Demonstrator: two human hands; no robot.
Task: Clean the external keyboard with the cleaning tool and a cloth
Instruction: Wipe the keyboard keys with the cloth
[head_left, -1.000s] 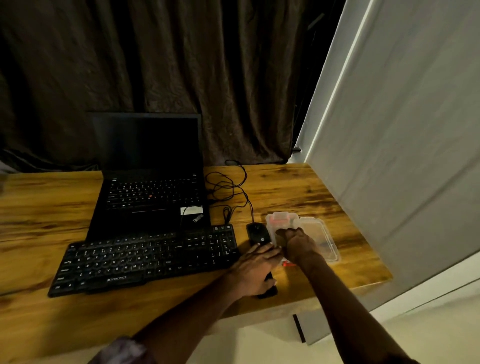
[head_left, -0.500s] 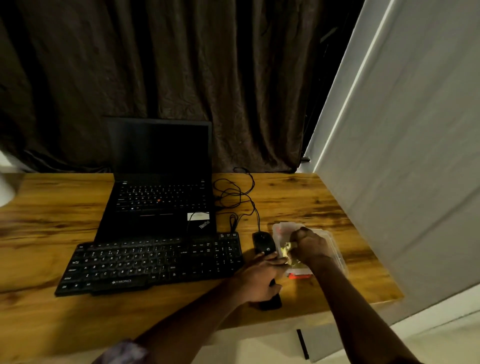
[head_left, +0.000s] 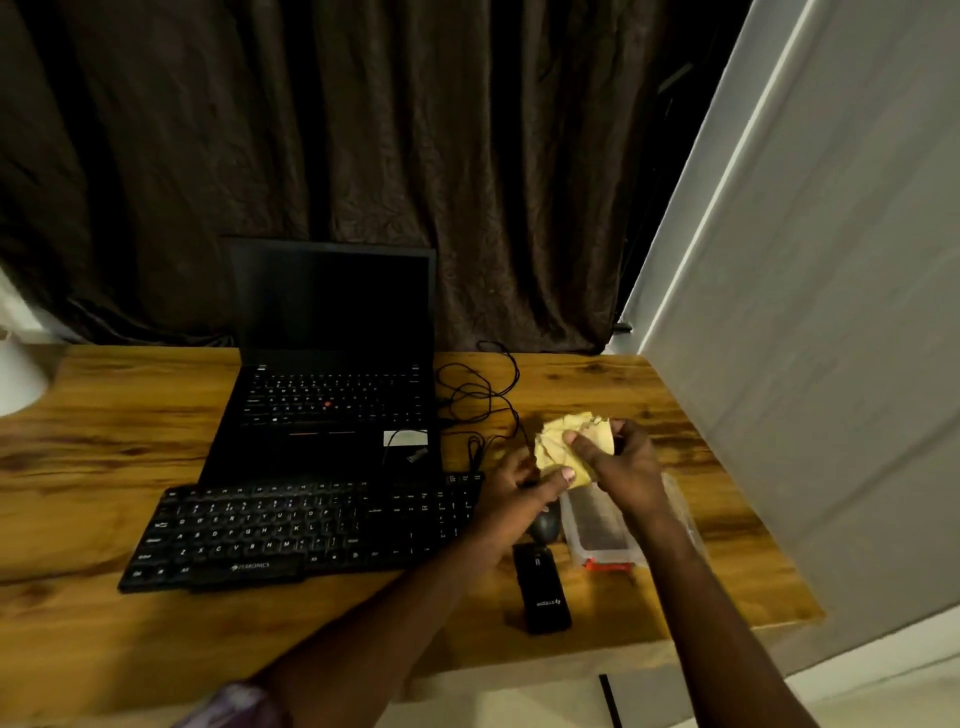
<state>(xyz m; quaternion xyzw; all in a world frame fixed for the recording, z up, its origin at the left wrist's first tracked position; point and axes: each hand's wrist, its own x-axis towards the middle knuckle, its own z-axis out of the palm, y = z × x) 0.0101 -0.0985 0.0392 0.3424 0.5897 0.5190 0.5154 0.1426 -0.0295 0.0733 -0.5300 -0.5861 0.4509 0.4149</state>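
Sleeve (head_left: 236, 704): it is showing at the near edge, on the left arm.
Black device (head_left: 541, 592): it is lying flat on the table (head_left: 156, 441), near the front edge, just in front of the mouse, with small print on its near end that I cannot read.
Box (head_left: 597, 530): this clear plastic box with a red clip is lying just right of the mouse; the right forearm is passing over it.
Mouse (head_left: 545, 526): it is sitting between the keyboard and the box, partly hidden by the left hand.
Keyboard (head_left: 311, 530): it is lying flat in front of the laptop, and no hand is touching it.
Left hand (head_left: 514, 499): it is pinching the lower edge of the cloth with the thumb.
Right hand (head_left: 626, 467): it is gripping the cloth with curled fingers.
Cloth (head_left: 563, 441): yellow and crumpled, it is being held in the air between both hands, above the mouse.
Cable (head_left: 478, 395): it is lying in loose loops right of the laptop.
Laptop (head_left: 332, 395): it is standing open with a dark screen.
Curtain (head_left: 363, 156): it is hanging behind the table.
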